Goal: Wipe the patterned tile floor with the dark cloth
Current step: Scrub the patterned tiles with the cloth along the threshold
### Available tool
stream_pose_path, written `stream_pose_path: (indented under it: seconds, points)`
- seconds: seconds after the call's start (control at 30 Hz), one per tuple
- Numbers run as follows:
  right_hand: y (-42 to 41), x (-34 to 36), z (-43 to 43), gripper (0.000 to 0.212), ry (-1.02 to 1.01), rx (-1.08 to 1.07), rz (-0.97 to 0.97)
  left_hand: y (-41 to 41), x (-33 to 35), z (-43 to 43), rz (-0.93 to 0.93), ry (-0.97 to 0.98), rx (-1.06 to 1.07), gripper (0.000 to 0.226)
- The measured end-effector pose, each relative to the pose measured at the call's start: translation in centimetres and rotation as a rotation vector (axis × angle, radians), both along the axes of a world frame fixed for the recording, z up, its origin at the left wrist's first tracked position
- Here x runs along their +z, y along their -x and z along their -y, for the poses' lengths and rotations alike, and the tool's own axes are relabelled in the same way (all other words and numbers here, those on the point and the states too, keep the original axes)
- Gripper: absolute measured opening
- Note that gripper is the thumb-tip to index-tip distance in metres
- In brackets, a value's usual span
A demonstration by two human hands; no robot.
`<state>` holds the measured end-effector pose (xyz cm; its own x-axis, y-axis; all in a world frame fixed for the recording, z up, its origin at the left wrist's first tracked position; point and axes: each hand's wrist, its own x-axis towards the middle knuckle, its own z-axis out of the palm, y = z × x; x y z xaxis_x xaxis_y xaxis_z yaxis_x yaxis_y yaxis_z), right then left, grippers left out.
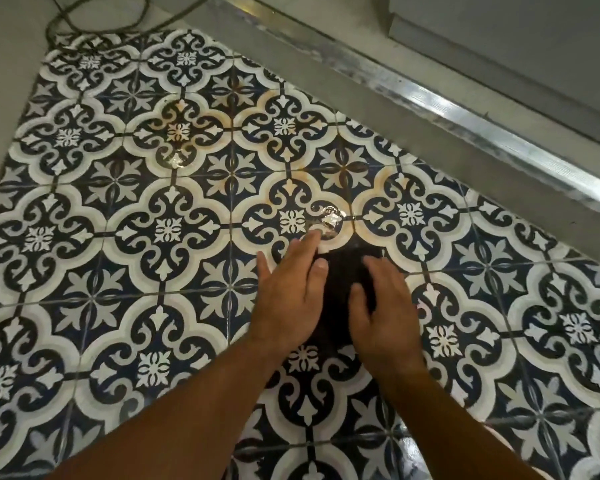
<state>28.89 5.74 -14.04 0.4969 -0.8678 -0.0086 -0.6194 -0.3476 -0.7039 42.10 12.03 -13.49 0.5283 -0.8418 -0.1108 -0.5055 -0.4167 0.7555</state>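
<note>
Forearms (174, 403) lead to the left hand (288, 292) and right hand (383, 306), both laid flat with fingers extended, pressing the dark cloth (340, 292) between and beneath them. Apply even palm pressure and push toward the wet patch (326, 221) just beyond the left fingertips on the patterned tile floor (118, 237). Cloth appears bunched and near-black, its sides covered by the fingers.

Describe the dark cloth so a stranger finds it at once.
Start at the metal sill crossing the upper right. On the patterned tile floor below it, the left hand and right hand press a dark cloth. It is the only plain black patch.
</note>
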Motion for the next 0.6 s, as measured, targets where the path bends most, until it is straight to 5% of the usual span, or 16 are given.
stream_pose_path:
  seconds: [0.13,0.3,0.6]
  points:
    - [-4.7,-1.8,-1.8,0.078,0.031,0.139,-0.488,-4.2,-0.7,-2.0,0.282,-0.107,-0.031,0.045]
    - [-3.7,-3.3,-2.6,0.07,0.078,0.201,-0.547,-6.1,-2.1,-1.8,0.485,-0.17,-0.159,0.052]
    - [2.8,-3.3,3.2,0.068,0.037,0.086,-0.71,-6.7,-3.6,0.7,0.573,-0.263,-0.399,0.072]
